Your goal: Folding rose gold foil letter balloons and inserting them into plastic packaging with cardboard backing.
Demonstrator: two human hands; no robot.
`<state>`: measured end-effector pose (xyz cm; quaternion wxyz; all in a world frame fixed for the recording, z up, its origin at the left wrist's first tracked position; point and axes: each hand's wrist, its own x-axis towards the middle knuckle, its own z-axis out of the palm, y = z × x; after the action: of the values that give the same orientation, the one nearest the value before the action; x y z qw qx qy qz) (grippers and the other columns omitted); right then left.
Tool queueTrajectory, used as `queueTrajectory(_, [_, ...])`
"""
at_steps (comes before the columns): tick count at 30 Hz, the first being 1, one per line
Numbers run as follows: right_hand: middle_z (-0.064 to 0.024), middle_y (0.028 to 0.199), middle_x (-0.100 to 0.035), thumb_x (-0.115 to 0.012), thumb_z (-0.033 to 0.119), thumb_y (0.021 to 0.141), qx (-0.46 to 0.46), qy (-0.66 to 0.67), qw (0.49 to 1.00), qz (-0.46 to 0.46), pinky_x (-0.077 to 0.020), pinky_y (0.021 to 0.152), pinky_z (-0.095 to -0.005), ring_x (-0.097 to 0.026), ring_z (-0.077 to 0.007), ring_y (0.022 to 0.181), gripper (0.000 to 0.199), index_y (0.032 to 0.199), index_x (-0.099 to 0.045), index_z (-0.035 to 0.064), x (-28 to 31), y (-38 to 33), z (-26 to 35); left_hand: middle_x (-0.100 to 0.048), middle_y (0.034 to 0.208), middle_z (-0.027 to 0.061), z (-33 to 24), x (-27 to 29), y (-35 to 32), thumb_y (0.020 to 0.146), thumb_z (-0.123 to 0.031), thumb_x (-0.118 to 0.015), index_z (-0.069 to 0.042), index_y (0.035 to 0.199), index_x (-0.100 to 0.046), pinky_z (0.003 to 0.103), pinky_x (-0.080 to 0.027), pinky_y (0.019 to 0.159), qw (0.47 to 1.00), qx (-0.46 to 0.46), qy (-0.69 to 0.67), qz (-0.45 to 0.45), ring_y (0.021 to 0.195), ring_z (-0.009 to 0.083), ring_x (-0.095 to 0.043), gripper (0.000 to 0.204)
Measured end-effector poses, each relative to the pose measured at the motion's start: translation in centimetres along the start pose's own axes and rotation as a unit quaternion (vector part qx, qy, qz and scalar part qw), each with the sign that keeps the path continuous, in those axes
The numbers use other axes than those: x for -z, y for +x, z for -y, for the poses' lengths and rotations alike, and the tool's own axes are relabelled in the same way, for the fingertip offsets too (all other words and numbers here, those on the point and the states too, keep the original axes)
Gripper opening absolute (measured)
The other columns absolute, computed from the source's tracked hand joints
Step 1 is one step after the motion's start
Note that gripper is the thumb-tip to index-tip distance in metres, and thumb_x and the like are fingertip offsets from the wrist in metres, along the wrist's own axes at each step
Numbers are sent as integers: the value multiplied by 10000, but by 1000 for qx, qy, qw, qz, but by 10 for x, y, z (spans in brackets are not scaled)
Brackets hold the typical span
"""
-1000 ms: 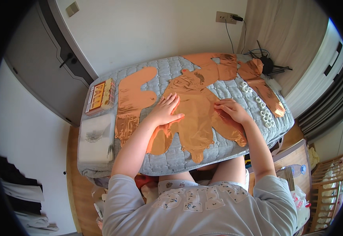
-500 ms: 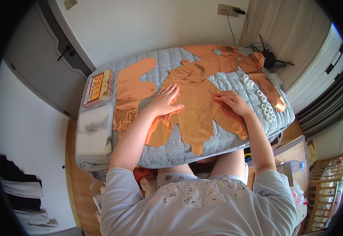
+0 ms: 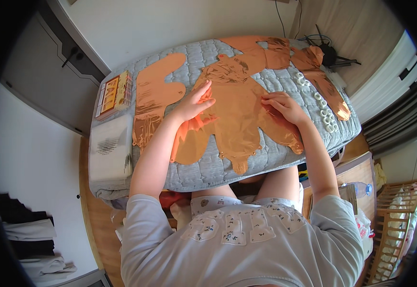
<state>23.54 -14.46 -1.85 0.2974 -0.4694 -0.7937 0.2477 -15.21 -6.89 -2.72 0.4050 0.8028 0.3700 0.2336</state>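
A flat rose-gold foil balloon [image 3: 237,115] lies spread over a grey quilted surface [image 3: 184,174], its rounded lobes toward me. My left hand [image 3: 192,103] rests on its left side, tilted on edge, fingers stretched out and thumb apart. At the right side my right hand [image 3: 286,107] has its fingers bent together, pinching the foil near the right lobe; the exact grip is partly hidden. Left of it lies another flat foil balloon [image 3: 158,81], curved in outline, with a crinkled lower end.
More foil [image 3: 278,50] stretches along the far edge, and a long crinkled strip [image 3: 330,91] lies at the right. Several white rings [image 3: 326,115] sit near it. At the left are a boxed stack [image 3: 114,95] and a clear packet [image 3: 112,148]. A black router [image 3: 330,55] stands at the far right.
The view has shifted, so the surface sits slightly higher in the picture. My left hand has turned from lying flat onto its edge. The right hand still pinches the foil at the same spot.
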Motion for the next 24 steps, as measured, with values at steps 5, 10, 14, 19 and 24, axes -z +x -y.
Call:
queueTrajectory(5, [-48, 1370, -672, -540, 240, 1055, 4, -7, 1000, -2, -402, 1137, -379, -534, -258, 1304, 312, 1220, -757, 89, -1, 1, -1, -161, 1724, 147, 0, -2, 1, 1000, -516, -607, -55, 1641, -211, 406, -176, 1281, 997, -19, 69, 10, 1599, 268, -134, 883])
queueTrajectory(10, [-50, 1350, -683, -544, 226, 1051, 11, -7, 1000, -7, -408, 1129, -379, -546, -256, 1288, 305, 1212, -758, 81, 1, 0, -1, -196, 1713, 159, -5, -9, -3, 944, -646, -577, -34, 1630, -243, 449, -135, 1290, 951, -29, 306, 22, 1597, 273, -147, 978])
queueTrajectory(14, [-52, 1351, -683, -547, 220, 1047, 13, -3, 1000, -9, -406, 1131, -381, -547, -258, 1287, 302, 1210, -758, 78, 2, 0, 2, -205, 1709, 163, -8, -8, -3, 930, -671, -576, -22, 1626, -246, 462, -129, 1291, 942, -31, 334, 33, 1596, 276, -148, 1007])
queueTrajectory(19, [-75, 1386, -659, -528, 193, 1056, 2, 4, 1000, 12, -373, 1160, -389, -529, -260, 1320, 309, 1236, -745, 68, 2, -1, -3, -197, 1703, 197, -12, -10, -3, 934, -578, -635, 12, 1615, -243, 443, -123, 1296, 942, -18, 333, 36, 1593, 282, -156, 983])
queueTrajectory(24, [-84, 1382, -660, -545, 197, 1051, 3, 6, 1000, 9, -370, 1160, -391, -520, -267, 1331, 303, 1243, -742, 71, 1, 1, -3, -213, 1701, 187, -7, -9, -2, 930, -672, -569, -2, 1618, -252, 473, -126, 1291, 942, -33, 333, 27, 1594, 292, -150, 1011])
